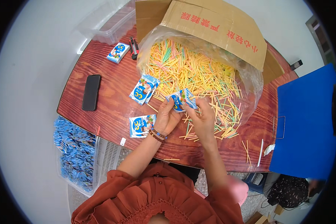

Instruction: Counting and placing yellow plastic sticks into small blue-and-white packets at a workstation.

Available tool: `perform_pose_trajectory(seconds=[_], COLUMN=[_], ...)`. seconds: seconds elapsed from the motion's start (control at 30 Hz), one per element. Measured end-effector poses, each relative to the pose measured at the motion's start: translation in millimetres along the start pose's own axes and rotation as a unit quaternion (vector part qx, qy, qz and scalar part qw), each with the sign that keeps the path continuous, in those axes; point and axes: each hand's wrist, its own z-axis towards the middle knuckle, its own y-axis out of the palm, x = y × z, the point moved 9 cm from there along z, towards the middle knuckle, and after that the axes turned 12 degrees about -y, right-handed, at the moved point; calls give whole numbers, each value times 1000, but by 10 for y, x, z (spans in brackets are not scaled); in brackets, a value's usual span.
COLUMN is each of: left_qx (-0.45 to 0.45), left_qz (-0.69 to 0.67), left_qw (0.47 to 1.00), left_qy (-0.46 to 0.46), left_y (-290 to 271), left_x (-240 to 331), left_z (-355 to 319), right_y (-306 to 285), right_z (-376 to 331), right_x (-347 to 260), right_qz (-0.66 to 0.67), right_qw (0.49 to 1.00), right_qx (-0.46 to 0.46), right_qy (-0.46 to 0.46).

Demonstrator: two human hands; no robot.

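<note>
A small blue-and-white packet [181,100] is held up in front of me between both hands. My left hand [168,118] pinches its left side with thumb and fingers. My right hand [204,118] has its fingers closed at the packet's right lower edge. Just beyond lies a large heap of thin sticks [190,63], mostly yellow with some pink and green, spilling from a clear plastic bag [253,98]. Two similar packets lie left of my hands: an overlapping pile [143,89] and another group [142,126] near my left wrist.
A cardboard box [212,26] lies open at the back. On the left are a phone [91,92], a utility knife [133,48], a small box [118,52] and a clear plastic tub [114,28]. A bin of blue packets [76,156] stands below left. A blue panel [304,123] borders the right.
</note>
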Motion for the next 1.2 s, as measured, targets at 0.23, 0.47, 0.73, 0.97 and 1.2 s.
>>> perform_pose_trajectory(seconds=[0.23,0.47,0.73,0.97,1.2], left_qx=[-27,-1,81,206,345], left_qz=[2,63,162,188,392], left_qw=[999,995,969,910,804], left_qy=[41,82,170,307,286], left_y=[20,59,-95,-451,-569], left_x=[164,464,938,1501,1615], left_z=[31,-50,-452,-898,-982], right_y=[-88,1,368,595,1953], right_z=[215,181,-369,143,335], right_x=[-189,135,467,198,525], right_qz=[-36,124,146,175,328], right_qw=[994,992,989,983,933], right_qx=[12,14,-2,-13,0], right_qy=[-98,-8,29,52,146])
